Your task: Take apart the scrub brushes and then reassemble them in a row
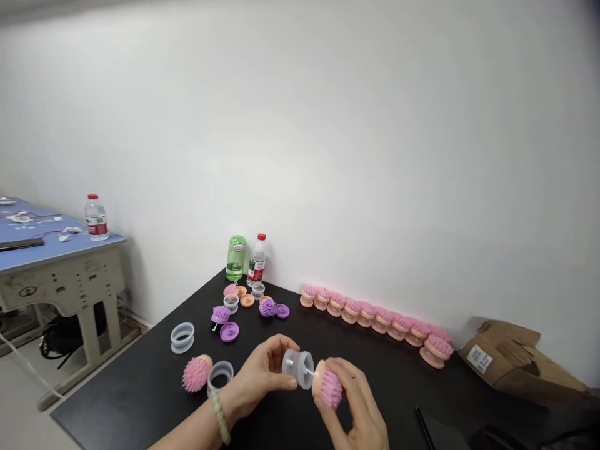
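Observation:
My left hand (265,370) grips a clear plastic ring (298,367) between thumb and fingers, tilted on its side. In my right hand (355,400) is a pink bristled brush head (329,382) with a peach base. A thin white stem (308,370) points from the brush head into the clear ring. Left of my left wrist, another clear ring (220,373) and a pink bristled brush head (197,374) lie on the black table (140,387). Farther left sits a third clear ring (182,338).
Along the wall runs a row of pink brushes on peach bases (370,315). Purple brush heads (220,315), purple discs (229,332) and peach discs (247,300) lie ahead. A green bottle (235,257) and a water bottle (257,261) stand behind. At right is a brown paper bag (515,362).

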`<state>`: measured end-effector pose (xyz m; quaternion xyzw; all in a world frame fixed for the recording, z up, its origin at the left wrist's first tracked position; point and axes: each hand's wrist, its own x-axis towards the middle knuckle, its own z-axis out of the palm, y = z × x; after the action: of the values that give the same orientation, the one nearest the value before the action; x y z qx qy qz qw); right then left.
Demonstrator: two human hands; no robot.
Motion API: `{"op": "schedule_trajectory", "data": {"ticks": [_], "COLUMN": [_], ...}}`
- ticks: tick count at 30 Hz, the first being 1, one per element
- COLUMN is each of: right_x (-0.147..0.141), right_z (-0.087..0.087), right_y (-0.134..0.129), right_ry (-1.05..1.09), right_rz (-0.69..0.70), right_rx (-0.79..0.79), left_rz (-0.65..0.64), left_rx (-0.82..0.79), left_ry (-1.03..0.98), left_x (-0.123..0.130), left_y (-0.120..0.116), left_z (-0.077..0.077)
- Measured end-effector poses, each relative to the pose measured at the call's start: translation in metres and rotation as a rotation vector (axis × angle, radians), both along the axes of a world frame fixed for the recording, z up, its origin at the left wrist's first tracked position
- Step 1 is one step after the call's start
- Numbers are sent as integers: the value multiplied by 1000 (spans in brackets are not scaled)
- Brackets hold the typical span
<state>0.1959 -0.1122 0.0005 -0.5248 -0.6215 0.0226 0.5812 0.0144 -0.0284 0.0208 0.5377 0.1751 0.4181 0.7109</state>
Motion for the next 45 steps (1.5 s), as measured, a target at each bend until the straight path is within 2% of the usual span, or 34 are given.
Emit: {"op": "schedule_trajectory", "data": {"ticks": [4,8,11,15,19,23,26,28,30,33,35,38,41,45], "right_x": [-9,-10,-8,-6,-5,-5,-2,0,2,2,2,0,-5,-14], "right_z": [-3,-8,-7,-4,-3,-4,-7,-10,-11,-8,-6,-5,-8,-12], "right_y": [0,0,-1,-3,-4,-3,-3,-2,0,6,9,10,8,6], "right_ry": [-13,-8,13,54,41,7,32,87,172,341,467,606,665,650], "right_rz": [-2,-1,33,146,222,229,141,41,-1,138,280,364,269,186], "right_rx": [4,-1,-26,-52,-54,-27,-44,-107,-198,-345,-400,-402,-347,-276], "left_rz": [-32,30,32,-20,-67,-108,-91,-65,13,183,234,259,238,128], "left_rx": [52,203,246,198,81,12,47,171,411,786,887,803,571,345], "left_ry": [16,104,141,155,209,185,188,207,242,308,311,279,300,315], "left_x": [1,-1,-4,-7,-3,2,1,-1,-2,-2,-1,-1,-2,0], "left_y": [1,2,2,1,-2,-4,-5,-6,-7,-11,-13,-12,-9,-5], "left_z": [-2,0,3,6,1,-5,-1,4,6,4,0,-3,-2,-1]}}
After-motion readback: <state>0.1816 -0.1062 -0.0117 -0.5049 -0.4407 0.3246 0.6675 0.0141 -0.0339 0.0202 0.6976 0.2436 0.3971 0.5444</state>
